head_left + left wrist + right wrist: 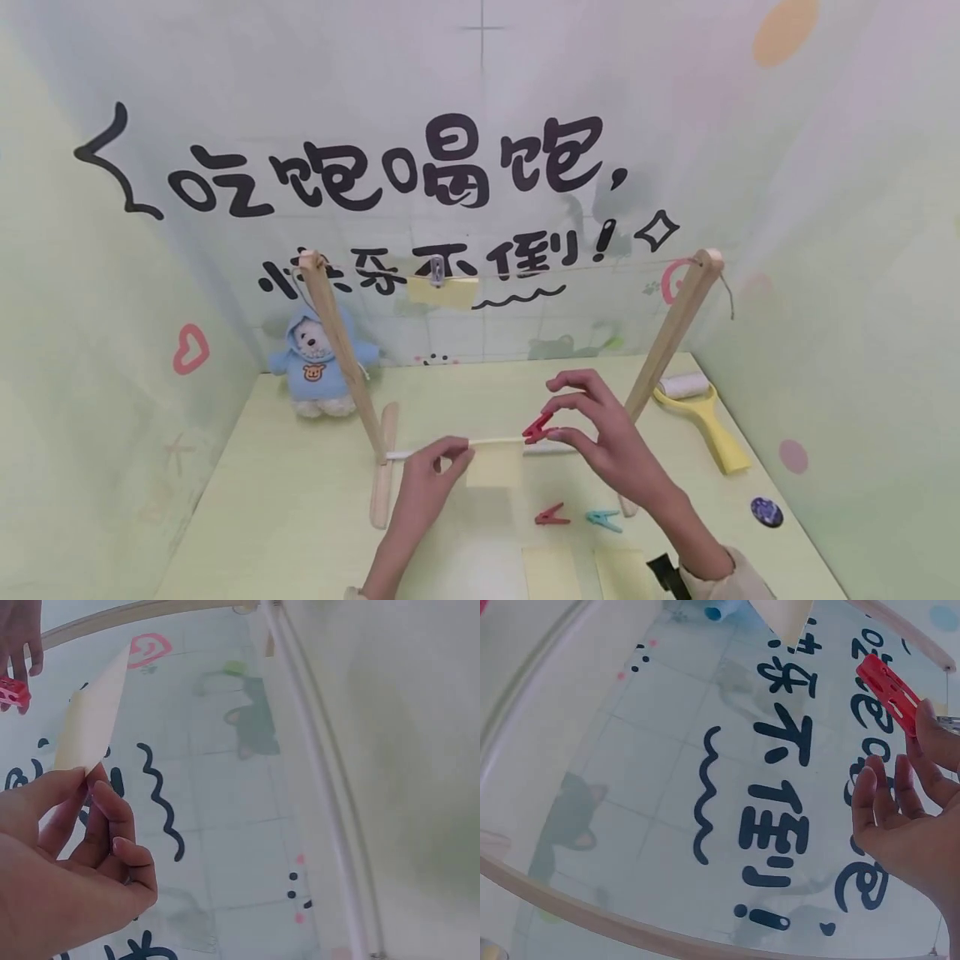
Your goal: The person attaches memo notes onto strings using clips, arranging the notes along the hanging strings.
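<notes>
My left hand [427, 483] pinches a pale yellow paper note [495, 465] by its left edge, between thumb and fingertips. The note stands out to the right, seen nearly edge-on in the left wrist view. To the right of it, my right hand [611, 442] pinches a red clothespin [536, 428] by its handle end. Its tip points left, close to the note's upper right corner in the head view. On the table below lie a second red clothespin [552, 515] and a light blue clothespin [603, 520].
Between two wooden posts [660, 350] runs a thin string, from which a grey clip [437, 271] hangs a yellow note [457, 293]. A white rod joins the posts low down. Further notes [550, 573], a plush bear [318, 367], a yellow lint roller [712, 425] and a round badge [767, 512] surround it.
</notes>
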{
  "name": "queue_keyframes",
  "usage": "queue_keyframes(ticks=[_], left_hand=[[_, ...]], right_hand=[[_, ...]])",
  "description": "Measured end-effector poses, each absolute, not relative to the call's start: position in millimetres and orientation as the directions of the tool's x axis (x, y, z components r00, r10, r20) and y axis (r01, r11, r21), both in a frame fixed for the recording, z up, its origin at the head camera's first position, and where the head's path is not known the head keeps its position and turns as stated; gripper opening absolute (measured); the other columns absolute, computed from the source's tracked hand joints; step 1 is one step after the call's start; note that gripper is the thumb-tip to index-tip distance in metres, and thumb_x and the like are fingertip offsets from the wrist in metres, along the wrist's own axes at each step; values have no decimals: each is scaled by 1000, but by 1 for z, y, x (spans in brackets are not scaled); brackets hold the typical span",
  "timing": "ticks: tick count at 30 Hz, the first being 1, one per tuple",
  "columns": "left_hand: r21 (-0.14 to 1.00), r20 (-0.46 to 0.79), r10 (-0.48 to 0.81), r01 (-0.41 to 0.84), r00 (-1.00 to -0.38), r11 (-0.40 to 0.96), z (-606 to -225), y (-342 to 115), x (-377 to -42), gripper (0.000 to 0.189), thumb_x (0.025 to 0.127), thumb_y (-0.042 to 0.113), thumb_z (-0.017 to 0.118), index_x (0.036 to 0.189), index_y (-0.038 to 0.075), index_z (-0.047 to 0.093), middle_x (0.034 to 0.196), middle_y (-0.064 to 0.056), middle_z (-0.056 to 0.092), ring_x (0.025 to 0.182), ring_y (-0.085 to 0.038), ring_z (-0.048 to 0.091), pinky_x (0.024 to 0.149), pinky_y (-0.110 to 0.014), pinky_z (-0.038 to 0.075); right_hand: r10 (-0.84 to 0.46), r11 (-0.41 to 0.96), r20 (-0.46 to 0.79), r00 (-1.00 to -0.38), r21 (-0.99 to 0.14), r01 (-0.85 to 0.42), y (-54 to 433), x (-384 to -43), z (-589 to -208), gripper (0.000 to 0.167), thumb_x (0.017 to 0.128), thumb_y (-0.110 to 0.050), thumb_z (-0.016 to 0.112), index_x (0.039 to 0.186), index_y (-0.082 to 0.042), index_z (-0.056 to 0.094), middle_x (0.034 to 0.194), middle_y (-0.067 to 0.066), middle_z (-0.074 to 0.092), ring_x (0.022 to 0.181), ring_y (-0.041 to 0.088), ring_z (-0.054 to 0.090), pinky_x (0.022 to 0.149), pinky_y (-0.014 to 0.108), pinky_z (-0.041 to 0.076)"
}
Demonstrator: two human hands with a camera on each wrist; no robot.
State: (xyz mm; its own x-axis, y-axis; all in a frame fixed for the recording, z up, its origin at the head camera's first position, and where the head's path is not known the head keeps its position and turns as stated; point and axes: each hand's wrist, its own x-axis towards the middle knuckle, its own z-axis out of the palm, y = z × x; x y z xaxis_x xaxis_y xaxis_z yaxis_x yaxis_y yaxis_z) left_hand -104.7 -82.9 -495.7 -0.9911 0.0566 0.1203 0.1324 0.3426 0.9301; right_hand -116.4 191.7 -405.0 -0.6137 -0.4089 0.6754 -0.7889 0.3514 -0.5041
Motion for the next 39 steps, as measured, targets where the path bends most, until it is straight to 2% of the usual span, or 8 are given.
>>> queue_keyframes(ticks=[3, 6, 14, 21, 25, 28, 33, 39], left_hand=[[935, 173, 25, 172, -985, 311, -480, -80, -116, 13, 103, 16, 79, 112, 9, 83, 99, -2, 81, 90, -4, 65, 81, -22, 47], [930, 251, -12, 238, -968, 279, -462, -77, -128, 11, 103, 13, 78, 111, 6, 82, 99, -6, 80, 88, -3, 63, 78, -21, 46], [901, 390, -54, 369, -919, 229, -408, -70, -156, 10, 101, 7, 79, 108, 0, 82, 94, -11, 70, 85, -7, 56, 75, -19, 43], [901, 404, -40, 390, -914, 188, -365, -63, -167, 12, 103, 8, 77, 111, 1, 83, 85, -8, 70, 77, -14, 56, 70, -20, 43], [903, 409, -38, 399, -912, 157, -351, -59, -173, 13, 104, 11, 76, 110, 2, 83, 74, -1, 63, 69, -13, 53, 65, -21, 41], [901, 423, -32, 417, -905, 115, -345, -55, -177, 14, 104, 11, 75, 110, 0, 83, 66, 5, 57, 62, -11, 50, 61, -23, 39], [896, 442, -31, 439, -897, 61, -340, -49, -181, 15, 105, 10, 74, 110, -2, 82, 58, 7, 52, 52, -10, 47, 57, -24, 35], [901, 434, -47, 433, -900, 25, -334, -45, -182, 19, 106, 15, 74, 111, -1, 82, 51, 7, 49, 46, -17, 47, 50, -25, 29]], right_hand=[[-418, 343, 673, -611, -506, -792, 192, -117, -391, 21, 94, -10, 84, 113, -6, 76, 134, 16, 59, 131, 25, 56, 113, 13, 42], [-422, 341, 673, -607, -503, -794, 192, -117, -376, 26, 101, -29, 74, 113, -5, 76, 135, 16, 60, 131, 25, 57, 111, 14, 44], [-422, 341, 760, -494, -372, -864, 189, -127, -327, 38, 106, -36, 68, 112, 1, 77, 131, 22, 61, 124, 23, 62, 107, 13, 48], [-389, 380, 805, -448, -303, -874, 186, -138, -281, 46, 106, -41, 70, 108, 5, 77, 128, 26, 62, 134, 21, 58, 109, 17, 45], [-378, 403, 809, -449, -293, -867, 185, -147, -262, 20, 95, -8, 86, 108, 6, 78, 127, 26, 62, 135, 20, 56, 111, 20, 45], [-371, 426, 811, -452, -284, -859, 183, -152, -252, 30, 79, 16, 88, 106, 7, 78, 125, 26, 63, 135, 26, 58, 108, 22, 45], [-359, 475, 806, -470, -276, -836, 176, -163, -237, 25, 82, 12, 89, 105, 8, 79, 122, 26, 64, 135, 39, 59, 113, 27, 43], [-359, 489, 798, -483, -280, -826, 171, -180, -223, 20, 85, 8, 89, 102, 9, 79, 118, 24, 64, 137, 40, 59, 119, 36, 44]])
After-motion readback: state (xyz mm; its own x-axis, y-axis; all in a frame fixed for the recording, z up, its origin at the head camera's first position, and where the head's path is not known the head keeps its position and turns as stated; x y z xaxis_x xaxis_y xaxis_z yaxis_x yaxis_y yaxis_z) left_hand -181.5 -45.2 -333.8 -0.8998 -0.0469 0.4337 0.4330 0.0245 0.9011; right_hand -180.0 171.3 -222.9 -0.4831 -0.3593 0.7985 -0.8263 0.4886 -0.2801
